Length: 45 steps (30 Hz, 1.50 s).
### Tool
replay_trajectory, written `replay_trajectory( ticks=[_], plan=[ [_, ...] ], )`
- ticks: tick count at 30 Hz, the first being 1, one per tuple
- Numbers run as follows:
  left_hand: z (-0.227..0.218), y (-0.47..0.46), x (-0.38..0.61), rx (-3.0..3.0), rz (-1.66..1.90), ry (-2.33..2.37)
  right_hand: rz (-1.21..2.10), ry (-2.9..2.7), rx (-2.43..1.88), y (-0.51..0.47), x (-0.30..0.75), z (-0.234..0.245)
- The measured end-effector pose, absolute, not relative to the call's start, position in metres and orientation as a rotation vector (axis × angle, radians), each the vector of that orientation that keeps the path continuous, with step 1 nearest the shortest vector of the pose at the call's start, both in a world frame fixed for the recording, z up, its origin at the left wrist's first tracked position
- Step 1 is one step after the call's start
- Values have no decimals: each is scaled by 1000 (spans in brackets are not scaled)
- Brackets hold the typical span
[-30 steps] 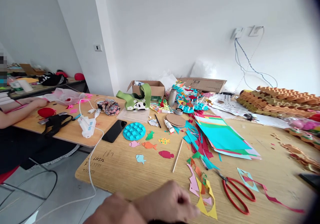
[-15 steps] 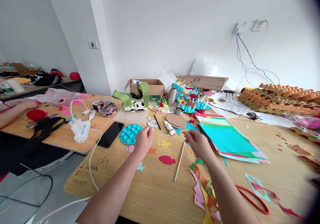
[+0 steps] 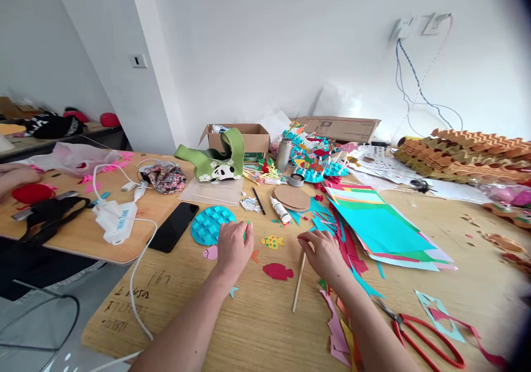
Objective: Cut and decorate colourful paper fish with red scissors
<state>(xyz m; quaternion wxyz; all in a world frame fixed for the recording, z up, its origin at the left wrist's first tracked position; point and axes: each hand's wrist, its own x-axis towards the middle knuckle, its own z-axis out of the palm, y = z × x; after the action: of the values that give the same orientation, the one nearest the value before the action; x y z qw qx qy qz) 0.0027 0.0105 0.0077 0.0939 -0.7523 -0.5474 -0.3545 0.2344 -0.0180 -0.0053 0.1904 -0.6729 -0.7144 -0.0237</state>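
My left hand [image 3: 234, 249] rests on the table among cut-paper fish, its fingertips by a sliver of green paper [image 3: 248, 232] and next to a blue woven paper disc [image 3: 209, 224]. A pink paper fish [image 3: 211, 252] lies just left of it, and an orange paper fish [image 3: 255, 256] is partly under it. My right hand [image 3: 323, 256] hovers low, curled, holding nothing visible, beside a thin wooden stick [image 3: 299, 282] and teal paper scraps [image 3: 321, 223]. A yellow paper fish [image 3: 272, 242] and a red paper fish [image 3: 277, 271] lie between my hands.
A co-worker's hand [image 3: 12, 177] sits by a red ball [image 3: 32, 193] on the left table. A black phone [image 3: 173, 226], white charger [image 3: 116, 223], stacked coloured paper [image 3: 385, 234], red scissors [image 3: 423, 339], glue bottle [image 3: 281, 210], cardboard box [image 3: 236, 140] and orange egg trays [image 3: 464, 156] surround my hands.
Both my hands have come forward from the near table edge and lowered onto the fish area. The view has swung slightly, shifting the table contents left and down.
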Motion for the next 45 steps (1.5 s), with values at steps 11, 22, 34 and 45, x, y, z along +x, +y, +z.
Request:
replay_trajectory(
  ticks=[11,22,34,45],
  plan=[
    [7,12,0,-2250,-1091,-1655,-30,-2035,-2021,40,222,13],
    [5,13,2,-2293,-1083,-1694,99,-1855,-2009,69,212,-5],
    [2,15,0,-2276,-1064,-1710,776,-1250,-1656,72,234,3],
    [2,17,3,-2507,-1573,-1917,1426,-990,-1044,56,231,28]
  ],
)
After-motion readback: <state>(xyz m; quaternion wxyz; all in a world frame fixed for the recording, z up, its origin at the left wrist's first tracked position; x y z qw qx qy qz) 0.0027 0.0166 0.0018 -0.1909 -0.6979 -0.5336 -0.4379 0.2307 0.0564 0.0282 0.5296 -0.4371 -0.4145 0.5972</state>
